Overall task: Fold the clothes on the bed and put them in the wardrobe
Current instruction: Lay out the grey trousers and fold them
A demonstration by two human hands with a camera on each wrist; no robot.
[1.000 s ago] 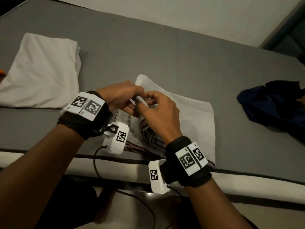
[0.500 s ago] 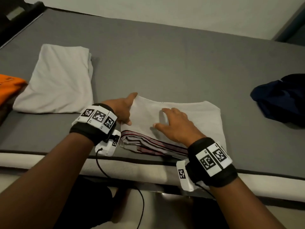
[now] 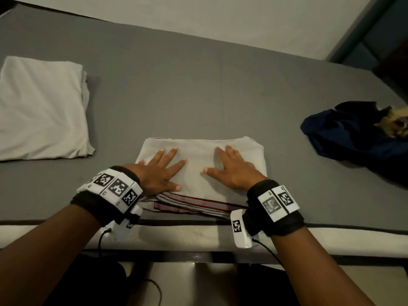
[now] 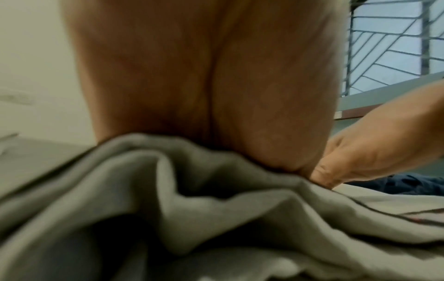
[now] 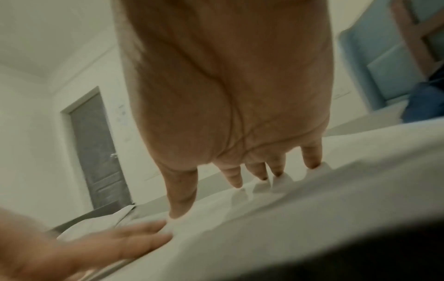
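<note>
A folded white garment (image 3: 198, 151) with a striped hem at its near side lies on the grey bed (image 3: 198, 85), close to the front edge. My left hand (image 3: 161, 166) presses flat on its left half with fingers spread. My right hand (image 3: 229, 166) lies flat on its right half, fingers straight. In the right wrist view my right hand (image 5: 240, 133) touches the white garment (image 5: 312, 209) with its fingertips (image 5: 236, 183). In the left wrist view the palm of my left hand (image 4: 204, 76) rests on bunched cloth of the garment (image 4: 192, 190).
A second folded white garment (image 3: 42, 109) lies at the left of the bed. A crumpled dark blue garment (image 3: 357, 131) sits at the right edge. Grey sheet stretches behind the folded piece up to a pale wall (image 3: 242, 16). A grey door (image 5: 96, 148) shows in the right wrist view.
Both hands let go of the pinched cloth fold and laid it down. They now lie flat and spread on the folded garment, which sits squarer than before.
</note>
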